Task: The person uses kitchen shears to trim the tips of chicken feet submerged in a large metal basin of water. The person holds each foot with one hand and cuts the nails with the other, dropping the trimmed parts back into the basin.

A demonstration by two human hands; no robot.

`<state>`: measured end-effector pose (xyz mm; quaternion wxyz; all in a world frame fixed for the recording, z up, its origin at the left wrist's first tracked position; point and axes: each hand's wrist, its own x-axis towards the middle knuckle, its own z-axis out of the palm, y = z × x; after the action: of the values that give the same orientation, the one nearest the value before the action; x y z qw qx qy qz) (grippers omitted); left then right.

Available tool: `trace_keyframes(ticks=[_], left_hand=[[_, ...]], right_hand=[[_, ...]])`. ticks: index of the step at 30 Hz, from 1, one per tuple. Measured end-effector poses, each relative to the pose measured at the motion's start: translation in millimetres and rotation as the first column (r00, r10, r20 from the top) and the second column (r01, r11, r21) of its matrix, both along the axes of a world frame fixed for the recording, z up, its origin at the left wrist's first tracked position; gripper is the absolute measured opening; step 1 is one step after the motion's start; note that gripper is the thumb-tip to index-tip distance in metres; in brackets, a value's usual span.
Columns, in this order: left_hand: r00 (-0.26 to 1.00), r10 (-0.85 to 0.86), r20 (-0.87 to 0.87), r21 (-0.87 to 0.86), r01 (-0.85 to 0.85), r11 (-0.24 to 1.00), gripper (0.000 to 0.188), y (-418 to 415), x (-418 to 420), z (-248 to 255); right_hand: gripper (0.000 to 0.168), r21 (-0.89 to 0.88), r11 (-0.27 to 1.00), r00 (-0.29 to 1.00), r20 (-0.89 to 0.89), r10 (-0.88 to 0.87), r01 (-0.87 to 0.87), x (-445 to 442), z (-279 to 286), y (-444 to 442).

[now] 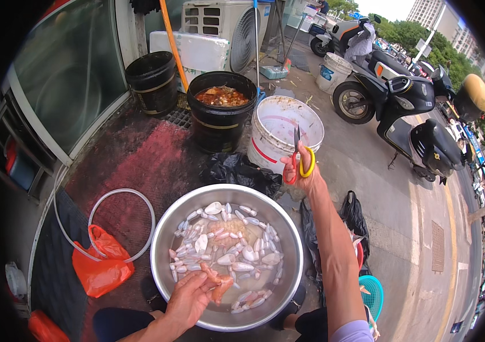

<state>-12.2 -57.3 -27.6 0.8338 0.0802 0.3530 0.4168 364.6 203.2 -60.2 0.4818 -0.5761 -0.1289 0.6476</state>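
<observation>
My left hand (187,295) pinches a limp, orange-pink piece of animal offal (218,281) above the near side of a wide stainless steel basin (159,239). Cloudy water fills the basin, along with many glossy white sacs (242,266) that look like fish swim bladders. A paler, yellowish mass (229,228) shows under the water towards the far side. Raised beyond the basin's right rim, my right hand (306,173) holds scissors (297,147) with one red and one yellow handle loop. Their blades point upward, in front of a white bucket.
The white plastic bucket (264,143) stands beyond the basin, beside a black bucket (221,128) of reddish waste. Black plastic bags (242,171) lie between. A teal basket (375,290) is at right, an orange bag (103,269) and hose (152,222) at left. Scooters (409,102) are parked farther off.
</observation>
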Motion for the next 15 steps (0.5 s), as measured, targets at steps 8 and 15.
trace_keyframes(ticks=[8,15], left_hand=[[0.997,-0.079,-0.022,0.016,0.080,0.997,0.017,6.2,-15.3,12.8],[1.000,-0.007,-0.006,0.129,0.008,0.992,0.017,10.1,-15.5,11.9]], right_hand=[[0.064,-0.057,0.996,0.991,0.113,0.077,-0.071,-36.7,-19.6,-25.7],[0.044,-0.044,0.719,0.485,0.709,0.511,-0.694,-121.5,66.3,-200.7]])
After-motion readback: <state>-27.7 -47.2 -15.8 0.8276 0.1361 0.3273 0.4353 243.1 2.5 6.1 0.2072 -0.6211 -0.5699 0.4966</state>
